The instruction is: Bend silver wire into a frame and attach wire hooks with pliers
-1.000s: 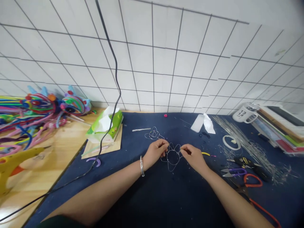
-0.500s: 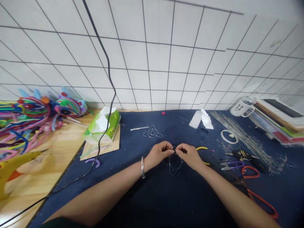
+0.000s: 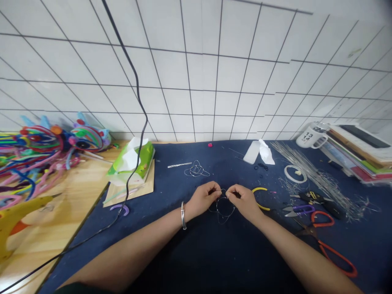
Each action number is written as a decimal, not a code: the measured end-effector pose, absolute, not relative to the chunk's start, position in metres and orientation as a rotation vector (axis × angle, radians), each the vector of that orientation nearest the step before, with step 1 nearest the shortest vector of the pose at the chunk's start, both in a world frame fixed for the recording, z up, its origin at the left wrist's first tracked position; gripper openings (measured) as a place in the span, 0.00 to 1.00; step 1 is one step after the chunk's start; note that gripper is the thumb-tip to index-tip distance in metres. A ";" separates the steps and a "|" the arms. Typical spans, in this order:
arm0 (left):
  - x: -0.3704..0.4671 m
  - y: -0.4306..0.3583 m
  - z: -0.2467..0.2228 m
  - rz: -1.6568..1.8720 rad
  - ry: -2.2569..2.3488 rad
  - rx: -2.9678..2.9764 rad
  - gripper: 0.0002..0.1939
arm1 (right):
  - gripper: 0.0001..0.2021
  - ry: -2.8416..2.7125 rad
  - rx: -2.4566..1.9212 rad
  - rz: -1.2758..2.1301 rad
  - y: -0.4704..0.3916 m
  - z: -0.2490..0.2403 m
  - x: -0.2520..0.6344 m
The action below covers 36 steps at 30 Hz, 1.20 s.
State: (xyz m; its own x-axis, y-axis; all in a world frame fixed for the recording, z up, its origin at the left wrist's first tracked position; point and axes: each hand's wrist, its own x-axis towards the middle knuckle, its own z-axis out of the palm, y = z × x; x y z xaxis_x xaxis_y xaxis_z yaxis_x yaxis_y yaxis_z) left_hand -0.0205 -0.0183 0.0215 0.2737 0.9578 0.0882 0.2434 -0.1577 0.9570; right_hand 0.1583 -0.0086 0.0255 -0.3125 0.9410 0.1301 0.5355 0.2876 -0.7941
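Observation:
Thin silvery wire bent into loops (image 3: 226, 214) hangs between my hands, just above or on the dark blue cloth. My left hand (image 3: 204, 199), with a silver bangle at the wrist, pinches the wire at its upper left. On the opposite side, my right hand (image 3: 243, 201) has thumb and forefinger closed on the wire's upper right. Between the fingertips a small arc of wire shows. Farther back lies a second looped wire shape (image 3: 197, 169), with a bundle of short straight wires (image 3: 179, 165) to its left. Yellow-handled pliers (image 3: 260, 197) rest beside my right hand, partly hidden by it.
Right of me lie red-handled scissors (image 3: 338, 257), purple-handled snips (image 3: 301, 210), long wires (image 3: 312, 175) and a white ring-shaped roll (image 3: 288, 173). Left stand a green tissue pack (image 3: 145, 157) and a yellow glue gun (image 3: 18, 214). A black cable (image 3: 138, 87) crosses the view.
My fingertips have drawn slightly apart, so more of the wire arc between them shows. My left hand has shifted a little to the left.

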 end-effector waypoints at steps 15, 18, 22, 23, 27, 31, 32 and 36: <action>-0.018 -0.016 0.008 1.077 1.151 1.299 0.08 | 0.07 -1.943 -1.265 1.316 -0.007 0.023 0.163; -0.019 -0.014 0.009 1.104 1.110 1.246 0.10 | 0.08 -1.869 -1.240 1.425 -0.008 0.020 0.164; -0.021 -0.013 0.011 1.089 1.072 1.213 0.10 | 0.08 -1.793 -1.287 1.336 -0.007 0.016 0.166; -0.022 -0.013 0.011 1.079 1.072 1.210 0.09 | 0.08 -1.773 -1.301 1.306 -0.006 0.015 0.166; -0.022 -0.013 0.013 1.042 1.057 1.223 0.10 | 0.08 -1.771 -1.315 1.248 -0.003 0.017 0.170; -0.021 -0.012 0.015 1.076 1.070 1.227 0.11 | 0.07 -1.865 -1.302 1.253 -0.004 0.019 0.170; -0.021 -0.012 0.015 1.080 1.081 1.232 0.11 | 0.07 -1.887 -1.301 1.246 -0.005 0.020 0.170; -0.022 -0.011 0.014 1.086 1.127 1.282 0.10 | 0.06 -1.919 -1.315 1.148 -0.008 0.020 0.168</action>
